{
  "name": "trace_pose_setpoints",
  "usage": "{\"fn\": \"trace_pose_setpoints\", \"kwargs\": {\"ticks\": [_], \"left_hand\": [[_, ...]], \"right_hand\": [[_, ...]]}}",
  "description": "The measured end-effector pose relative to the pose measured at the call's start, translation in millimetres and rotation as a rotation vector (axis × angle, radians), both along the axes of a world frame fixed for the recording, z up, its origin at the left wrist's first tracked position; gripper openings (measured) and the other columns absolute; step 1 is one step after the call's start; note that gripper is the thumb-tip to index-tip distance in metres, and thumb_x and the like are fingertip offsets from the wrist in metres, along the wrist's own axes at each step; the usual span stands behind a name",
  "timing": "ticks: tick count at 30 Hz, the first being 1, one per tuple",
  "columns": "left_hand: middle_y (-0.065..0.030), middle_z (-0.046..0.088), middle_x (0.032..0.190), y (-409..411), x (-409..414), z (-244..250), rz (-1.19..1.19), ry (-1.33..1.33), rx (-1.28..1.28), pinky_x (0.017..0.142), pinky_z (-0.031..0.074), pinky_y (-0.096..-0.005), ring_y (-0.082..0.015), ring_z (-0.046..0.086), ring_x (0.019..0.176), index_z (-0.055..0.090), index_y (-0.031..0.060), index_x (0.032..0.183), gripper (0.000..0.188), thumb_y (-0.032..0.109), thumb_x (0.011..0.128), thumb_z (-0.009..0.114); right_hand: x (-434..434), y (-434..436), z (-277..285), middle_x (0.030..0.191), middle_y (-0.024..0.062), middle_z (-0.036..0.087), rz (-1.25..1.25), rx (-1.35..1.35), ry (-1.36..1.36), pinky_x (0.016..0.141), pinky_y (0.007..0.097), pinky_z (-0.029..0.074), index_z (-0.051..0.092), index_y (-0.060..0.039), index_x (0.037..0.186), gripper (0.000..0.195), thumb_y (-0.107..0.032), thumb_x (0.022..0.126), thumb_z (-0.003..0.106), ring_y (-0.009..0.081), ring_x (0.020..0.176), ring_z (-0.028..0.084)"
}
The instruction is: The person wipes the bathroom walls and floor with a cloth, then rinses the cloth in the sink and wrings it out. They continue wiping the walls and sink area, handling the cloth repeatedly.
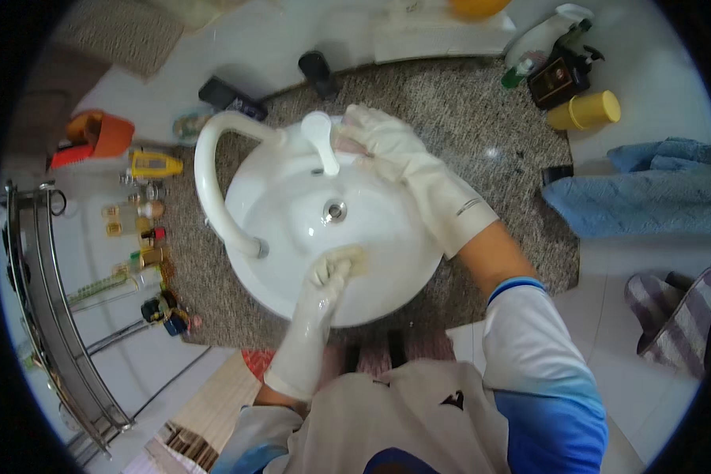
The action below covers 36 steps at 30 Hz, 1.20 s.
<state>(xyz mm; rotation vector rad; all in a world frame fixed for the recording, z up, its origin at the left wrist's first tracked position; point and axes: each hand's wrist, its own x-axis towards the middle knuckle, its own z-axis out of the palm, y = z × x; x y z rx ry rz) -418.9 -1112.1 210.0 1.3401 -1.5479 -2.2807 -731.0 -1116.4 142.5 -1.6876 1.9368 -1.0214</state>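
A round white washbasin (pixel 397 266) with a metal drain (pixel 335 210) is set in a speckled stone counter. Over its left side arches a white faucet spout (pixel 204 172), and a white lever handle (pixel 320 142) stands at the back rim. My left hand (pixel 332 272), in a whitish rubber glove, holds a thin yellowish pad (pixel 359 260) inside the front of the bowl. My right hand (pixel 382 139), gloved alike, presses a pinkish cloth (pixel 348 144) on the back rim, just right of the lever. Its fingertips are partly blurred.
A yellow cup (pixel 585 111), a dark pump bottle (pixel 557 83) and a spray bottle (pixel 542 35) stand back right. Blue towels (pixel 640 195) hang at the right. Small bottles line the left edge near a metal rack (pixel 59 296). Dark containers (pixel 231 98) stand behind the basin.
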Motion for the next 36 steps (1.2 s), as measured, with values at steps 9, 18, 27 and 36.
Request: {"fn": "trace_pose_setpoints", "kwargs": {"ticks": [9,18,27,36], "left_hand": [[-0.0174,0.073,0.120,-47,121,2,0.397,0.068,-0.088,0.103,0.060,-0.0357,-0.0223,0.074,0.109,0.060,-0.0079,0.133,0.029,0.011,0.111,0.053],[-0.0191,0.072,0.126,-48,229,6,0.504,0.150,-0.104,0.101,0.059,-0.0324,-0.0196,0.072,0.107,0.057,-0.0083,0.140,0.036,0.015,0.112,0.055],[-0.0181,0.074,0.122,-45,312,20,0.682,0.111,-0.128,0.104,0.058,-0.0352,-0.0218,0.073,0.106,0.060,-0.0067,0.135,0.030,0.009,0.110,0.056],[-0.0164,0.074,0.123,-11,332,3,0.863,0.086,-0.023,0.103,0.055,-0.0335,-0.0216,0.071,0.109,0.063,-0.0053,0.133,0.030,0.010,0.110,0.053]], "right_hand": [[119,182,20,0.142,0.0217,0.062,-0.104,0.120,-0.240,0.115,0.0512,0.048,0.076,-0.0128,0.122,0.038,0.000,0.086,0.070,0.0420,0.137,0.055],[425,82,4,0.121,0.0147,0.069,0.162,0.169,-1.123,0.076,0.0298,0.059,0.061,-0.0001,0.134,0.044,0.013,0.091,0.056,0.0202,0.100,0.069],[319,-66,86,0.107,0.0094,0.078,-0.212,0.133,-0.858,0.058,0.0231,0.052,0.067,-0.0024,0.136,0.040,0.005,0.099,0.053,0.0135,0.081,0.070],[280,-185,-44,0.118,0.0132,0.073,-0.148,0.144,-1.408,0.096,0.0397,0.057,0.071,-0.0059,0.128,0.029,-0.005,0.100,0.066,0.0225,0.109,0.070]]}}
